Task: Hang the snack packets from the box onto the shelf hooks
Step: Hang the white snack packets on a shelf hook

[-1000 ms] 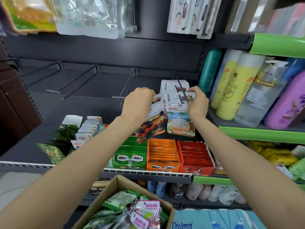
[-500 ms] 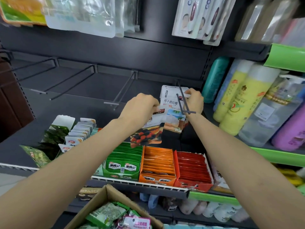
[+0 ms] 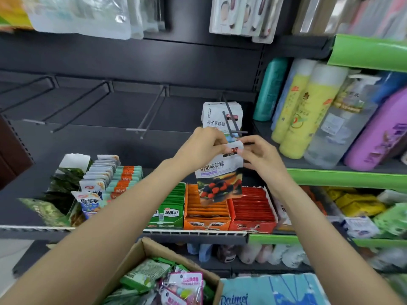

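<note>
A berry candy packet hangs between both hands just below the tip of a dark shelf hook. My left hand pinches its top left corner and my right hand pinches its top right. Several white coconut candy packets hang on that hook behind. The cardboard box at the bottom holds green and pink snack packets.
Empty dark hooks stick out to the left along the back panel. Below them a shelf carries green, orange and red boxes and loose packets. Bottles stand on green shelves to the right.
The coconut packet now hangs on the hook and my right hand has left it. Both hands have come down in front of the hook's tip, holding the berry packet's top.
</note>
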